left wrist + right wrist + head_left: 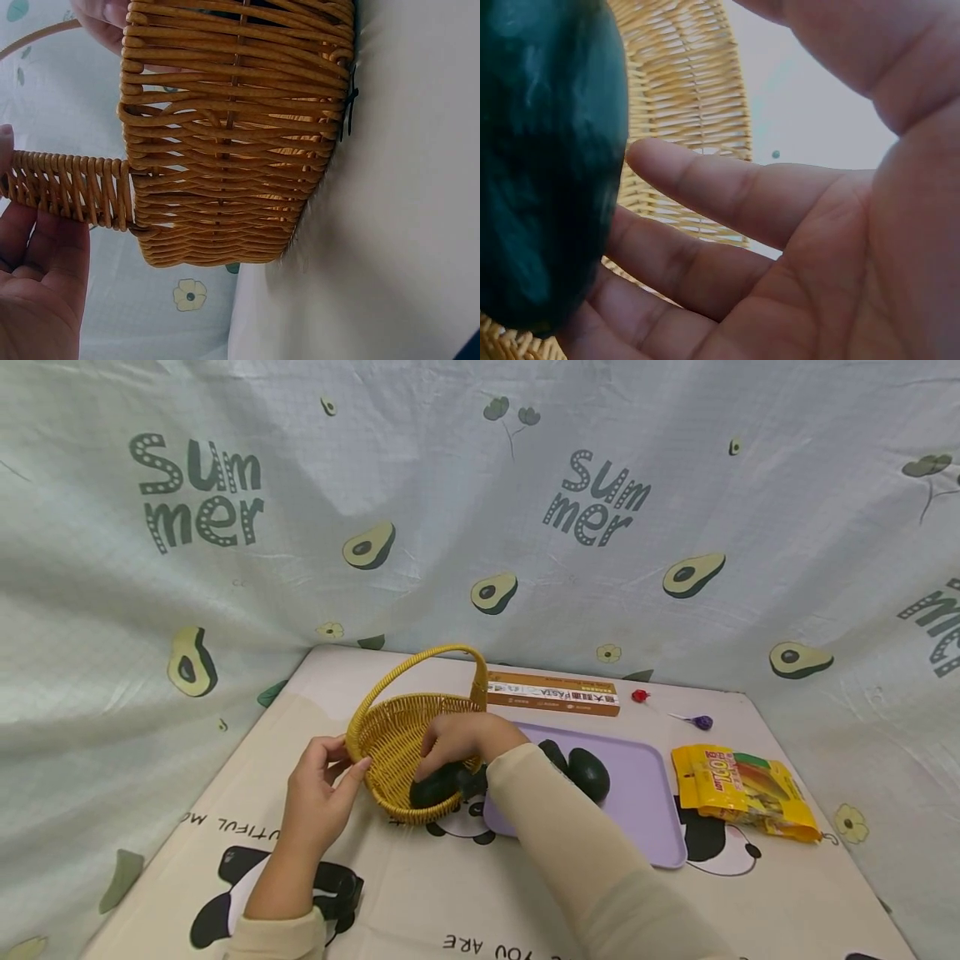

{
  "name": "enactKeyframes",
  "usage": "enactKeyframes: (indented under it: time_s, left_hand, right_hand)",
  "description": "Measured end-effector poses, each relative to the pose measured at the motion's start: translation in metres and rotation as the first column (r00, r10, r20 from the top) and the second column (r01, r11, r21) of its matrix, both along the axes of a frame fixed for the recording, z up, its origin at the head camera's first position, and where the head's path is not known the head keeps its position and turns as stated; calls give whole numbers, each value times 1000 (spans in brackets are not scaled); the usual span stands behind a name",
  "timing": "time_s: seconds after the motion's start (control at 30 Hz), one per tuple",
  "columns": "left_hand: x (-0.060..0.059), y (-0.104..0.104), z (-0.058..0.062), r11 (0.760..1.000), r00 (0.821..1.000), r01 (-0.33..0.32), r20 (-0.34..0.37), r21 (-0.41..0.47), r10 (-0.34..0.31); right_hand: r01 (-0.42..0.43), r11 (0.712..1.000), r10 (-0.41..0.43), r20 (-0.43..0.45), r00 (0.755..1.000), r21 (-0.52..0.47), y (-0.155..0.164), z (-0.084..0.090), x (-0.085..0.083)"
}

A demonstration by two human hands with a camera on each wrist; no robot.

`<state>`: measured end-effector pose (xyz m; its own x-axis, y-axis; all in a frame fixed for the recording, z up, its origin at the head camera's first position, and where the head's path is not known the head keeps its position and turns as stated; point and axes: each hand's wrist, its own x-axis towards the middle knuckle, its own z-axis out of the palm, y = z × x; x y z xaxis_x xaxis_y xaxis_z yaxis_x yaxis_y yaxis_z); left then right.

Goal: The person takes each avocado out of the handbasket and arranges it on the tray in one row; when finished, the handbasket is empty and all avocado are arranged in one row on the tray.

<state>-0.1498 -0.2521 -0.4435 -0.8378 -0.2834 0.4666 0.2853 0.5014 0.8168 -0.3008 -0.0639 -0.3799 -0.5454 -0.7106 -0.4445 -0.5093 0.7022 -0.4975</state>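
My left hand (322, 785) pinches the handle of a yellow wicker basket (397, 727) near the rim, thumb on one side and fingers on the other. In the left wrist view, the handle (71, 187) lies between thumb and fingers. Reaching into the basket from the right is my right hand (457, 739). Below it, a dark green avocado (435, 787) lies at the basket's near side. The right wrist view shows the fairly straight fingers (705, 180) against the side of this avocado (547, 165), some tips hidden behind it; the thumb's tip is out of frame.
A purple tray (637, 802) right of the basket bears two more dark avocados (588, 774), partly behind my right sleeve. Behind stands a pasta box (555, 693). Further right lie a red-wrapped candy (640, 695), a purple lollipop (702, 722) and a yellow candy bag (742, 789).
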Motion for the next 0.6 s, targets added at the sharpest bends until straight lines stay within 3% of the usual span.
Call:
enactKeyframes:
  time_s: [0.37, 0.6]
  left_hand:
    - [0, 0, -1, 1000, 1000, -2, 13, -15, 2]
    - [-1, -1, -2, 1000, 1000, -2, 4, -25, 2]
  right_hand:
    - [-66, 997, 65, 35, 997, 31, -10, -8, 2]
    - [-55, 997, 53, 37, 998, 56, -16, -15, 3]
